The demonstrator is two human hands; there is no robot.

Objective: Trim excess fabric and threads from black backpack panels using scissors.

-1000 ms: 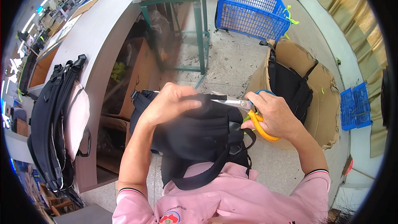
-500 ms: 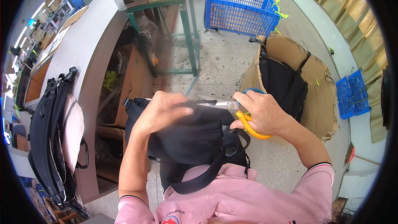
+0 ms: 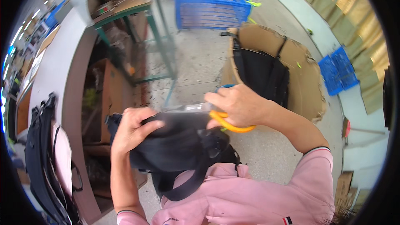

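Note:
A black backpack (image 3: 173,146) rests on my lap, its strap looping down over my pink shirt. My left hand (image 3: 135,129) is closed on the backpack's upper left edge, thumb on top. In my right hand (image 3: 239,106) is a pair of scissors (image 3: 231,127) with orange and blue handles. Their blades point left along the far edge of the backpack, smeared by motion, so I cannot tell whether they touch the fabric.
To my left, black backpack pieces (image 3: 39,146) hang over a pale partition (image 3: 71,54). A large cardboard container (image 3: 306,83) at right holds another black bag (image 3: 264,75). Beyond stand a blue crate (image 3: 212,14) and a green-legged table (image 3: 160,37); flattened blue crates (image 3: 338,71) lean by the wall.
My left hand has come down onto the backpack's edge and closed on it. The scissors have moved left. The whole view has turned, shifting the surroundings leftward.

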